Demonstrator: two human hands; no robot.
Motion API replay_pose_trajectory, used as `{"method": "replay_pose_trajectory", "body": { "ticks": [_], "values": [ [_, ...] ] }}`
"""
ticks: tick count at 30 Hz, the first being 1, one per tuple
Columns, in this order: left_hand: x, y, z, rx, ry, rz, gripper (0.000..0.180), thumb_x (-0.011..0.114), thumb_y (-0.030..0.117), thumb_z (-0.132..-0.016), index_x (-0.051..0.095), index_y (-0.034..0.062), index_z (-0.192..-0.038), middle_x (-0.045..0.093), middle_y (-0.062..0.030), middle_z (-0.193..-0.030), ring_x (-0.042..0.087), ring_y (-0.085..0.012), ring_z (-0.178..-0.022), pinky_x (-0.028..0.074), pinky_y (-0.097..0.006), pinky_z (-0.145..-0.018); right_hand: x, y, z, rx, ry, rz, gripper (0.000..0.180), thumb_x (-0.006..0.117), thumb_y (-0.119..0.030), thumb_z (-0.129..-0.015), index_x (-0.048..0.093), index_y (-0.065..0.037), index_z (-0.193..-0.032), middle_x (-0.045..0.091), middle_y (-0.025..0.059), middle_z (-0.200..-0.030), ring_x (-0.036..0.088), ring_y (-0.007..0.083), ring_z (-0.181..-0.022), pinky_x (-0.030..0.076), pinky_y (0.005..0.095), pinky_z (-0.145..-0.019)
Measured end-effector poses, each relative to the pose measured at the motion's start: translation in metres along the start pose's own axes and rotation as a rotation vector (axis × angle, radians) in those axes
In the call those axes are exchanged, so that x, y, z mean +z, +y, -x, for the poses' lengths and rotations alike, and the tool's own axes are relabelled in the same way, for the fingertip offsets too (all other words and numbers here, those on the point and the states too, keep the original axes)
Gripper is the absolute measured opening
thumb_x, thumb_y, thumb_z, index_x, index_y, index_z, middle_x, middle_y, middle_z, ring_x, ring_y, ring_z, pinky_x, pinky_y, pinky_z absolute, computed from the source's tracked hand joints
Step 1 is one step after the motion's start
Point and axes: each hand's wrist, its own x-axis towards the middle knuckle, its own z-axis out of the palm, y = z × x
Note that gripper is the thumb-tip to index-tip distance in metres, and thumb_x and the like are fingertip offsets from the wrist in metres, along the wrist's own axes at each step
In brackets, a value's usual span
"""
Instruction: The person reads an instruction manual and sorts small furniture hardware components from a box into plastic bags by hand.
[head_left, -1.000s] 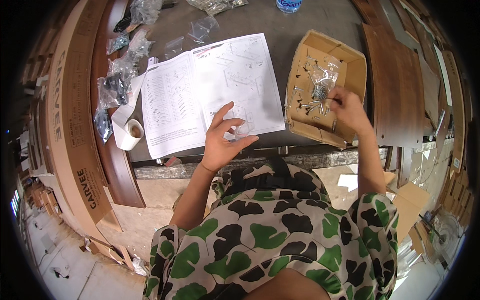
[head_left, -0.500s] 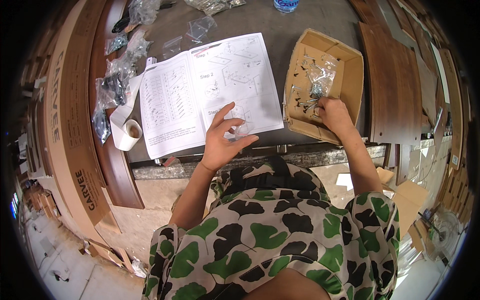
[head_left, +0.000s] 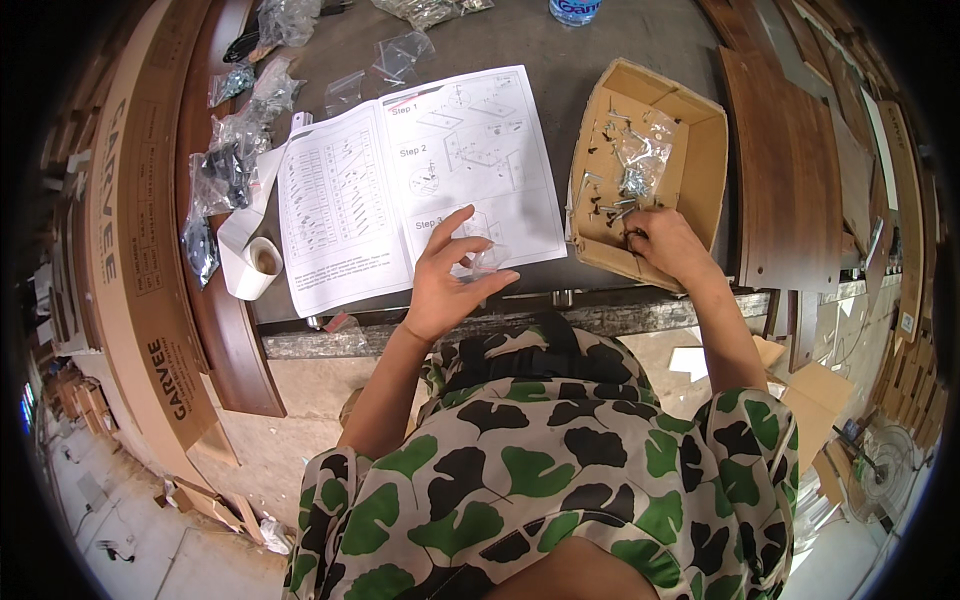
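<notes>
the grey work table [head_left: 620,40] fills the upper middle, with dark brown wooden panels [head_left: 790,170] lying along its right side and a long curved brown board [head_left: 215,300] leaning at its left. a tall flat cardboard carton [head_left: 120,250] with black lettering stands on edge further left.

the open instruction booklet [head_left: 400,180] lies flat on the table, white with black line drawings, its long axis running left to right and tilted a little up toward the right; its lower edge faces the person.

just right of it sits a shallow open cardboard box [head_left: 700,170], long axis running away from the person and leaning slightly right. inside lie loose metal screws and a clear plastic bag of hardware [head_left: 645,160].

more clear bags of fittings [head_left: 225,165] are heaped near the table's left edge, and a roll of white tape [head_left: 255,268] lies beside the booklet's lower left corner.

the left hand [head_left: 445,285] rests on the booklet's lower right page, fingers spread, pinching a small clear plastic bag [head_left: 487,258] between thumb and fingertips.

the right hand [head_left: 670,245] reaches into the box's near end, fingers curled down among the screws; whether it grips any cannot be told.
</notes>
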Motion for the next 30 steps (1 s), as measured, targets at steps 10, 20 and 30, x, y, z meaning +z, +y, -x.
{"method": "replay_pose_trajectory", "body": {
  "ticks": [10,20,30],
  "values": [
    [-0.005,0.001,0.003,-0.042,0.01,-0.029,0.039,0.086,0.018,-0.062,0.067,0.0023,-0.092,0.05,-0.0156,-0.131,0.06,-0.0218,-0.099,0.051,-0.03,-0.07,-0.036,-0.001,0.01,0.321,0.009,-0.897,0.012,0.065,-0.011,-0.084,0.064,0.0,-0.088,0.063,0.0023,-0.078,0.058,0.0076,-0.062,0.048,0.0223,-0.051],
    [0.002,0.004,-0.003,-0.033,-0.027,0.009,0.039,0.086,0.012,-0.062,0.066,0.0003,-0.094,0.049,-0.0152,-0.133,0.06,-0.0171,-0.091,0.051,-0.028,-0.073,-0.075,0.017,0.054,0.045,0.378,-1.579,0.019,0.058,-0.016,-0.088,0.057,-0.001,-0.099,0.055,0.0031,-0.083,0.048,0.0088,-0.063,0.04,0.019,-0.049],
    [0.001,0.0,-0.004,-0.023,-0.031,0.007,0.039,0.086,0.015,-0.063,0.066,0.0016,-0.093,0.049,-0.0165,-0.132,0.06,-0.0206,-0.097,0.051,-0.028,-0.068,-0.026,0.012,-0.005,0.221,0.11,-0.379,0.019,0.068,-0.021,-0.082,0.069,-0.002,-0.088,0.065,0.0106,-0.075,0.061,0.0182,-0.069,0.047,0.0297,-0.065]
  ]
}}
